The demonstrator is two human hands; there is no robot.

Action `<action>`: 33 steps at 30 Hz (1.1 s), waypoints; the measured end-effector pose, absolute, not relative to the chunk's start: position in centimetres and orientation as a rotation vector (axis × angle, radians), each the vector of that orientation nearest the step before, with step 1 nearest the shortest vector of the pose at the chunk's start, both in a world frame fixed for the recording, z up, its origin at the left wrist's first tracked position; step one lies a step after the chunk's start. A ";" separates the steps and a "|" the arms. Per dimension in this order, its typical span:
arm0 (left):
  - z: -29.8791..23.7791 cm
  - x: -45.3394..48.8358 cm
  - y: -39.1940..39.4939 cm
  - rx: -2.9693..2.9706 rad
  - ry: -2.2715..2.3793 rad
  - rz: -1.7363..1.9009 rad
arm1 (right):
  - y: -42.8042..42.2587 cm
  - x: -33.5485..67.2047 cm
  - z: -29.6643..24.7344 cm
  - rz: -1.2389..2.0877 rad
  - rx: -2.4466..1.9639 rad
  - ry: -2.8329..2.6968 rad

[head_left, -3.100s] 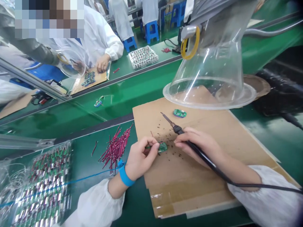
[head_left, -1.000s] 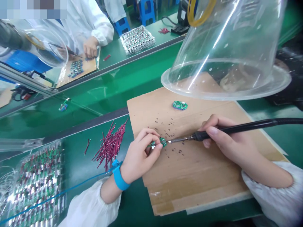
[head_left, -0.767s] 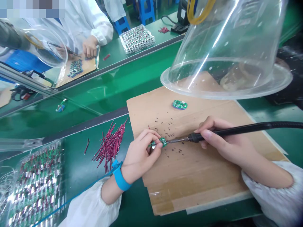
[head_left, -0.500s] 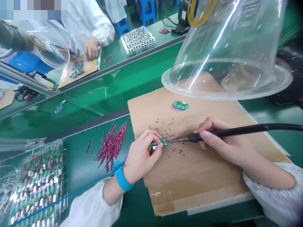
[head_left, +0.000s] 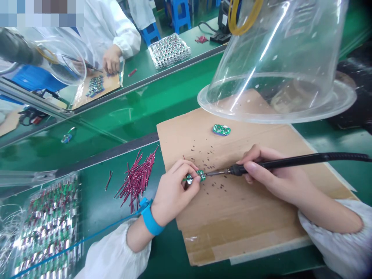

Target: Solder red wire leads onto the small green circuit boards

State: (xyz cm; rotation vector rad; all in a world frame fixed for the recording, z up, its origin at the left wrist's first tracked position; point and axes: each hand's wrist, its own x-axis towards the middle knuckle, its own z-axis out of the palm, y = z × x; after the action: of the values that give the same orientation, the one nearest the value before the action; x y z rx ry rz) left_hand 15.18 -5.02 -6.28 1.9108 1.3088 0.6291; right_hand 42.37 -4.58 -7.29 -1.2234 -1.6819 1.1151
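Observation:
My left hand (head_left: 177, 190) pinches a small green circuit board (head_left: 201, 175) between thumb and fingers, above the cardboard sheet (head_left: 247, 217). A short red wire end (head_left: 183, 157) pokes out past the knuckles. In my right hand (head_left: 270, 174) lies a black soldering iron (head_left: 238, 169), held like a pen. Its metal tip reaches the board's right edge; whether it touches is too small to tell. Another green board (head_left: 221, 130) rests farther up on the cardboard. Dark specks dot the cardboard around the iron's tip. A blue wrist strap (head_left: 151, 220) circles my left wrist.
A pile of red wires (head_left: 136, 178) lies left of the cardboard. Boards in a clear tray (head_left: 49, 228) fill the lower left. A clear plastic funnel hood (head_left: 276, 77) hangs over the upper right. Across the green divider (head_left: 130, 104), a co-worker's hand (head_left: 112, 59) works.
Both hands, the board and the soldering iron stay almost where they were. Across the divider, the co-worker's hand has barely shifted.

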 end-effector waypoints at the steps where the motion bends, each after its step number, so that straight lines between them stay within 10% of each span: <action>1: -6.3 15.2 -5.0 1.908 1.309 0.627 | -4.6 42.4 -7.3 1.121 -1.220 -1.684; 33: -5.9 14.3 -4.6 1.939 1.228 0.570 | -4.6 42.5 -7.1 1.094 -1.222 -1.570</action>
State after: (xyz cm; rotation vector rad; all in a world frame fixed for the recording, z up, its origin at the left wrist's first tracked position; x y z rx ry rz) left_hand 14.28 -4.64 -5.87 1.9388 1.2279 0.5703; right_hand 42.48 -4.65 -7.07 -1.2220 -1.5705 1.0944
